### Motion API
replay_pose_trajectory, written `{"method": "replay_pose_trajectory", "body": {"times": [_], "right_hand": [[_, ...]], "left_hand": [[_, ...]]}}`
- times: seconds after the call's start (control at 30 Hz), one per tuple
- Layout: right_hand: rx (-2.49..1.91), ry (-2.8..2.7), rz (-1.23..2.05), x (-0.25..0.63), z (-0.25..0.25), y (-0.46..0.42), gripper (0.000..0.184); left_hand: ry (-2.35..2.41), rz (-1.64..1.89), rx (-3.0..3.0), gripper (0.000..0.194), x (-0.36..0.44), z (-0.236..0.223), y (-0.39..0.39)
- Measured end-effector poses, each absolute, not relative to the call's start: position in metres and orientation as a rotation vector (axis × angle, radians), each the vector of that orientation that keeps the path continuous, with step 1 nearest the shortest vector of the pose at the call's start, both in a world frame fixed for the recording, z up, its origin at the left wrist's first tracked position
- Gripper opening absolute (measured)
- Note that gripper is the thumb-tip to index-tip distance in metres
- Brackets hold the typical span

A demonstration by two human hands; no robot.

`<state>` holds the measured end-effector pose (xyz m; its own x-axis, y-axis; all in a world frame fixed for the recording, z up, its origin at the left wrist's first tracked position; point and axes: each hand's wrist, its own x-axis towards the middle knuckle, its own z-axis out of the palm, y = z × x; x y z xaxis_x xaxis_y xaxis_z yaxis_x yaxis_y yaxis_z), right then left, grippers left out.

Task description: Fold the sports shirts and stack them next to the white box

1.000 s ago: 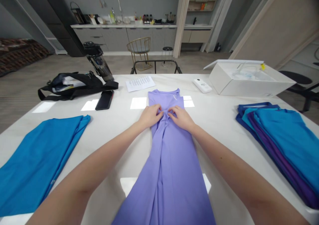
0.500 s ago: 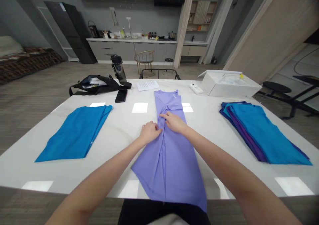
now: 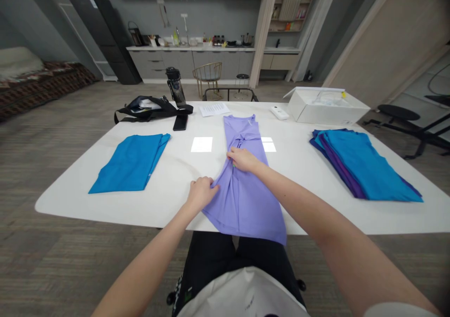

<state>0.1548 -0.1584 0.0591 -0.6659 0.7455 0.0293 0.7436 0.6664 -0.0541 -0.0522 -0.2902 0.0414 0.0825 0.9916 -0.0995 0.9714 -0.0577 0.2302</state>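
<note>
A lavender garment [image 3: 246, 190] lies lengthwise down the middle of the white table [image 3: 176, 176], its lower hem hanging over the near edge. My left hand [image 3: 200, 194] is closed, pinching the garment's left edge near the hem. My right hand [image 3: 242, 159] rests on the cloth at mid-length, fingers curled and pressing a gathered fold. The top of the garment reaches toward the table's far side.
A folded blue garment [image 3: 131, 162] lies on the left, a stack of blue and purple garments [image 3: 362, 169] on the right. At the back stand a black bag [image 3: 147, 108], a bottle [image 3: 175, 86], a phone [image 3: 180, 122], a paper sheet [image 3: 214, 109] and a white box [image 3: 325, 106].
Both hands slid down the lavender garment toward me, the left further along the left edge. The view pulled back from the table, showing my lap and the floor.
</note>
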Motion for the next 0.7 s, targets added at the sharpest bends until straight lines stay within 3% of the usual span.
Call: {"method": "replay_pose_trajectory", "body": {"times": [0.1,0.27,0.53,0.7], "right_hand": [[-1.164,-2.862,0.097,0.144,0.068,-0.171,0.045],[-1.02,-2.908,0.047,0.133,0.079,-0.19,0.021],[-1.183,-2.857,-0.235,0.177,0.046,-0.22,0.018],[-1.041,-2.813,-0.383,0.181,0.04,-0.248,0.019]], "left_hand": [[2.005,0.27,2.2,0.026,-0.057,0.056,-0.309],[1.942,0.434,2.407,0.02,-0.048,0.071,-0.342],[1.894,0.62,2.408,0.003,-0.031,0.03,-0.391],[1.753,0.987,2.453,0.017,-0.025,0.03,-0.402]]}}
